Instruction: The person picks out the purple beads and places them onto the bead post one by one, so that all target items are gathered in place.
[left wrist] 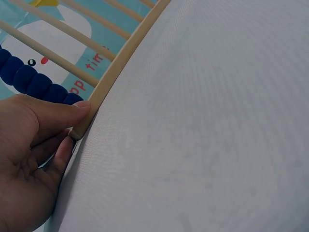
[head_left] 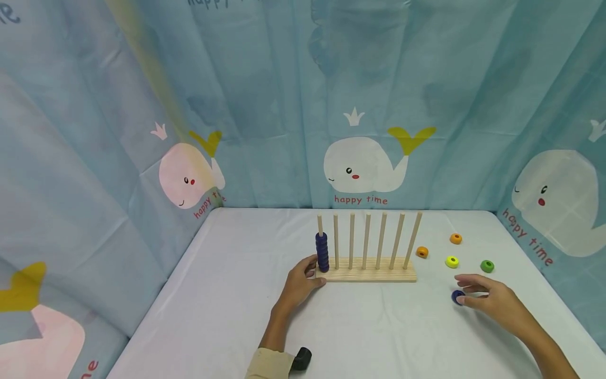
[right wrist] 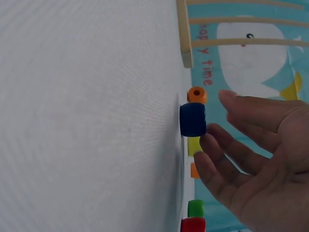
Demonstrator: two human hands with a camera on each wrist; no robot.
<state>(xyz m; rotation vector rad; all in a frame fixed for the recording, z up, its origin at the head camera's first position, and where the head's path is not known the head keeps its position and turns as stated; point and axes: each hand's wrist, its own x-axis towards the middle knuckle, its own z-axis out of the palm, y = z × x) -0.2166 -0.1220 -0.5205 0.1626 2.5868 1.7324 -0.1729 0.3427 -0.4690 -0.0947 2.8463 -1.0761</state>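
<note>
A wooden bead rack [head_left: 366, 272] with several upright pegs stands on the white table. Its leftmost peg carries a stack of dark blue beads [head_left: 322, 252]. My left hand [head_left: 299, 284] grips the left end of the base, thumb on the front edge, as the left wrist view also shows [left wrist: 29, 154]. A loose dark blue bead [right wrist: 192, 119] rests on the table to the right of the rack. My right hand [head_left: 497, 305] hovers over it with fingers loosely bent and thumb apart from them; in the right wrist view a fingertip is close beside the bead.
Two orange beads [head_left: 422, 252], a yellow bead [head_left: 452, 261] and a green bead [head_left: 487, 266] lie beyond my right hand. A red bead [right wrist: 193, 224] shows only in the right wrist view. Behind the table hangs a blue curtain [head_left: 265, 158] with whale prints.
</note>
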